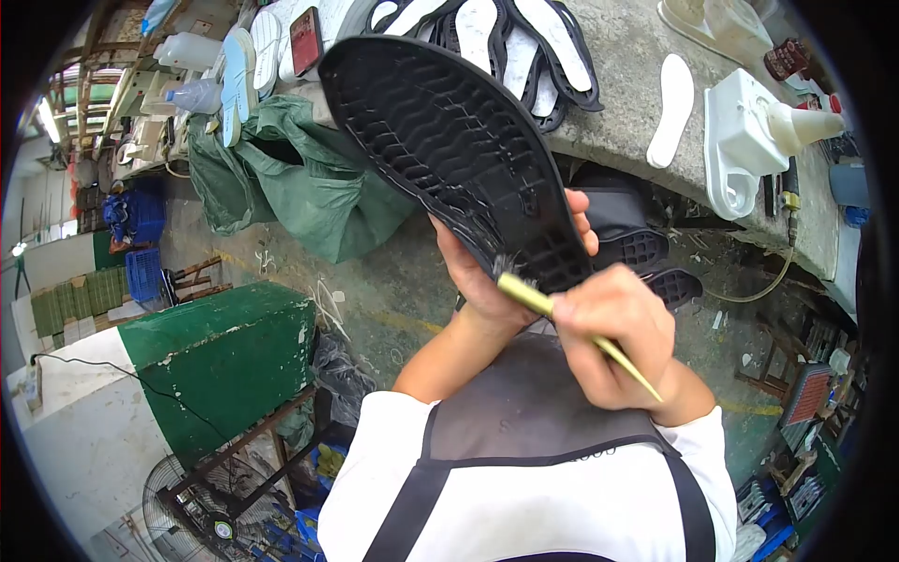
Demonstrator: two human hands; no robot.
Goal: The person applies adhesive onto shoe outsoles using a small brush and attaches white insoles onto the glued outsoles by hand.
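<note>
A large black shoe sole (449,140) with a ridged inner face tilts up in front of me. My left hand (487,281) grips it from beneath near its lower end, with fingertips showing past the right edge. Pinched in my right hand (618,337) is a yellowish-green brush (527,293). Its dark bristles touch or nearly touch the sole's lower left rim. Behind the sole, several black soles with white insoles (557,42) lie piled on the concrete bench (627,56).
On the bench are a white insole (672,108), a white plastic container (744,131) and a red phone (305,41). Green cloth (300,178) hangs at the left. More black soles (632,248) are below the bench. A fan (201,506) stands lower left.
</note>
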